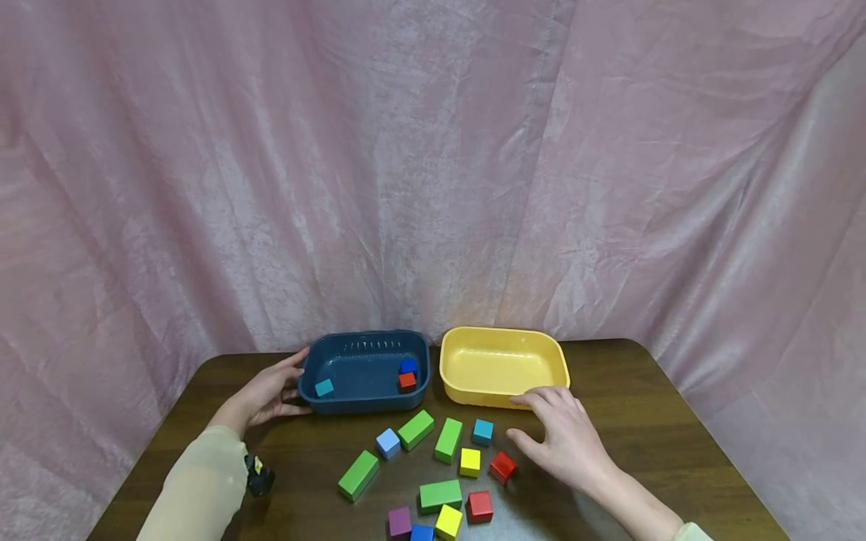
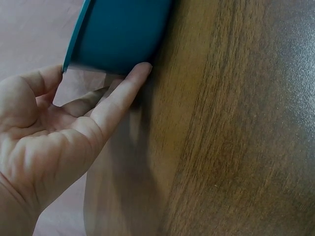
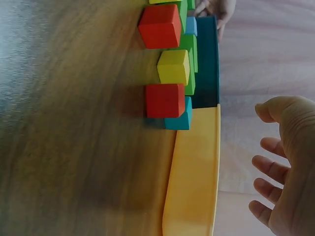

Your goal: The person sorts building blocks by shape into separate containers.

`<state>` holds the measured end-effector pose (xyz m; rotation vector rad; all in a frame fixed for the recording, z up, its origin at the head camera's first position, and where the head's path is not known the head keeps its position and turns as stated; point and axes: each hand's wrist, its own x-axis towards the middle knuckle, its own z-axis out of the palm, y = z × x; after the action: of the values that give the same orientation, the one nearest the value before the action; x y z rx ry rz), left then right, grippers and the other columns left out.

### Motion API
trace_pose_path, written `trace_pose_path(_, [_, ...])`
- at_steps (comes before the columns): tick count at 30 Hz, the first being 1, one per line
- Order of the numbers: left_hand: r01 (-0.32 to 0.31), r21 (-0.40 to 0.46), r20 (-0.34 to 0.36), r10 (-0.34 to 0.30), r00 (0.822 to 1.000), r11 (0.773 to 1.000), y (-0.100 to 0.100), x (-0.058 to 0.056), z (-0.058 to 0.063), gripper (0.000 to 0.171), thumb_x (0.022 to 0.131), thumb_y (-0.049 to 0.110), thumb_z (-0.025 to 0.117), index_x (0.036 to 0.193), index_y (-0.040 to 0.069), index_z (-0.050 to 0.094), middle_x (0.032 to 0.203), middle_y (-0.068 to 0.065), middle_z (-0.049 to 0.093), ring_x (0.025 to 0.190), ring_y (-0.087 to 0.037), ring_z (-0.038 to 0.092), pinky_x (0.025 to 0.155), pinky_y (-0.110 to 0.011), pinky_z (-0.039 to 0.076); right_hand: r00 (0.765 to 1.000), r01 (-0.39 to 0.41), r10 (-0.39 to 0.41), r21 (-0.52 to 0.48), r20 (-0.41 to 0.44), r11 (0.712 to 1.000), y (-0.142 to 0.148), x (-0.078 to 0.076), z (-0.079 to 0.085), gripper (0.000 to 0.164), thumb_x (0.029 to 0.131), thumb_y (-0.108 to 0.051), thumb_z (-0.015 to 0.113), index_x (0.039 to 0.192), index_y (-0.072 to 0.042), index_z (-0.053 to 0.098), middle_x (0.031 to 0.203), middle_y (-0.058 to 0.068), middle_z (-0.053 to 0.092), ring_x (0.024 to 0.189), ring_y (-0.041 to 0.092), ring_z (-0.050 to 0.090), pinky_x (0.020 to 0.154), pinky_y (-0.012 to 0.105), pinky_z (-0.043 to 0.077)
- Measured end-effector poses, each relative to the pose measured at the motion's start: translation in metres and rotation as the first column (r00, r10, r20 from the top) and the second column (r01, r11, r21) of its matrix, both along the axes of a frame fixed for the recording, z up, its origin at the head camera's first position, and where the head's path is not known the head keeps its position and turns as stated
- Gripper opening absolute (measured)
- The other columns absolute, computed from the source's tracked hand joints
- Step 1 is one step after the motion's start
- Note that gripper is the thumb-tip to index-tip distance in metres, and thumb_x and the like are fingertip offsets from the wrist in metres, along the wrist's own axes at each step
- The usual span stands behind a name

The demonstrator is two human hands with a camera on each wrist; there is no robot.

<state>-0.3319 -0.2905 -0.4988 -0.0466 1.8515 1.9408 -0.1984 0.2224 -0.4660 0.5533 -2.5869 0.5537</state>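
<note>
My left hand [image 1: 271, 388] is at the left end of a dark blue plastic basket [image 1: 365, 406], its fingertips touching the rim and outer wall. In the left wrist view one digit lies straight along the low edge of the basket [image 2: 118, 37]. Inside the basket are a teal block [image 1: 324, 388], a blue block [image 1: 409, 366] and a red block [image 1: 407, 382]. My right hand [image 1: 564, 436] hovers with loosely bent fingers and nothing in it, in front of a yellow basket [image 1: 501, 368]. Nearest to it are a red cube [image 1: 503, 467] and a teal cube [image 1: 483, 432].
Several green blocks [image 1: 440, 496], yellow cubes [image 1: 470, 462], a light blue cube [image 1: 389, 444], a red cube [image 1: 480, 507], a purple block [image 1: 400, 522] and a blue block [image 1: 422, 533] lie on the wooden table [image 1: 298, 481]. A pink curtain [image 1: 433, 173] hangs behind.
</note>
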Motion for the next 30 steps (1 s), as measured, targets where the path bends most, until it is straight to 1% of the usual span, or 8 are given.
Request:
trace_pose_path(4, [0.001, -0.002, 0.000, -0.001, 1.000, 1.000, 0.000, -0.001, -0.001, 0.062, 0.112, 0.017, 0.033, 0.166, 0.032, 0.005, 0.167, -0.028, 0.006, 0.144, -0.052, 0.030, 0.096, -0.064, 0.049, 1.000, -0.004, 0.004, 0.013, -0.002, 1.000, 0.002, 0.004, -0.005, 0.044, 0.078, -0.037, 0.087, 0.116, -0.020, 0.074, 0.113, -0.007, 0.066, 0.111, 0.021, 0.056, 0.092, 0.047, 0.046])
trace_pose_path(9, [0.001, 0.001, 0.004, -0.001, 1.000, 1.000, -0.001, -0.004, -0.002, 0.063, 0.112, 0.016, 0.033, 0.166, 0.033, 0.005, 0.167, -0.027, 0.006, 0.144, -0.050, 0.031, 0.096, -0.063, 0.050, 0.999, -0.002, 0.001, 0.028, 0.034, 1.000, 0.002, 0.010, -0.012, 0.045, 0.077, -0.036, 0.088, 0.117, -0.019, 0.074, 0.114, -0.009, 0.066, 0.113, 0.019, 0.057, 0.093, 0.047, 0.050])
trace_pose_path(15, [0.012, 0.007, 0.000, -0.012, 1.000, 1.000, -0.002, -0.005, -0.002, 0.063, 0.112, 0.016, 0.032, 0.166, 0.032, 0.004, 0.167, -0.027, 0.004, 0.145, -0.051, 0.029, 0.096, -0.063, 0.050, 0.998, -0.007, 0.004, 0.059, 0.059, 0.998, 0.000, 0.015, -0.021, 0.044, 0.076, -0.035, 0.088, 0.116, -0.020, 0.074, 0.111, -0.011, 0.065, 0.106, 0.014, 0.057, 0.089, 0.044, 0.052])
trace_pose_path(19, [0.011, 0.011, 0.003, -0.011, 1.000, 1.000, -0.002, -0.004, -0.002, 0.063, 0.112, 0.016, 0.032, 0.166, 0.033, 0.004, 0.167, -0.027, 0.005, 0.145, -0.051, 0.029, 0.096, -0.063, 0.050, 0.997, -0.017, 0.011, 0.083, 0.074, 0.996, -0.002, 0.016, -0.026, 0.043, 0.076, -0.036, 0.087, 0.114, -0.020, 0.074, 0.110, -0.012, 0.065, 0.104, 0.012, 0.057, 0.088, 0.042, 0.052])
trace_pose_path(23, [0.011, 0.014, 0.003, -0.011, 1.000, 1.000, -0.002, -0.004, -0.003, 0.063, 0.112, 0.016, 0.032, 0.166, 0.033, 0.004, 0.167, -0.027, 0.007, 0.144, -0.049, 0.032, 0.096, -0.063, 0.050, 0.993, -0.020, 0.008, 0.106, 0.114, 0.994, -0.005, 0.018, -0.031, 0.043, 0.077, -0.041, 0.087, 0.112, -0.020, 0.075, 0.107, -0.014, 0.065, 0.102, 0.010, 0.056, 0.087, 0.041, 0.052])
trace_pose_path(27, [0.011, 0.014, 0.004, -0.011, 1.000, 1.000, -0.003, -0.004, -0.003, 0.064, 0.112, 0.015, 0.033, 0.166, 0.032, 0.004, 0.166, -0.028, 0.010, 0.143, -0.048, 0.035, 0.096, -0.063, 0.050, 0.986, -0.013, -0.010, 0.137, 0.165, 0.991, -0.007, 0.020, -0.036, 0.043, 0.077, -0.045, 0.086, 0.110, -0.020, 0.075, 0.105, -0.013, 0.064, 0.099, 0.010, 0.055, 0.086, 0.041, 0.050])
trace_pose_path(30, [0.012, 0.015, 0.003, -0.012, 1.000, 1.000, -0.003, -0.004, -0.002, 0.064, 0.111, 0.015, 0.033, 0.166, 0.032, 0.003, 0.166, -0.028, 0.010, 0.143, -0.048, 0.036, 0.097, -0.064, 0.049, 0.981, -0.001, -0.032, 0.166, 0.193, 0.986, -0.009, 0.020, -0.038, 0.042, 0.077, -0.048, 0.085, 0.108, -0.021, 0.075, 0.103, -0.013, 0.063, 0.097, 0.010, 0.054, 0.084, 0.039, 0.049])
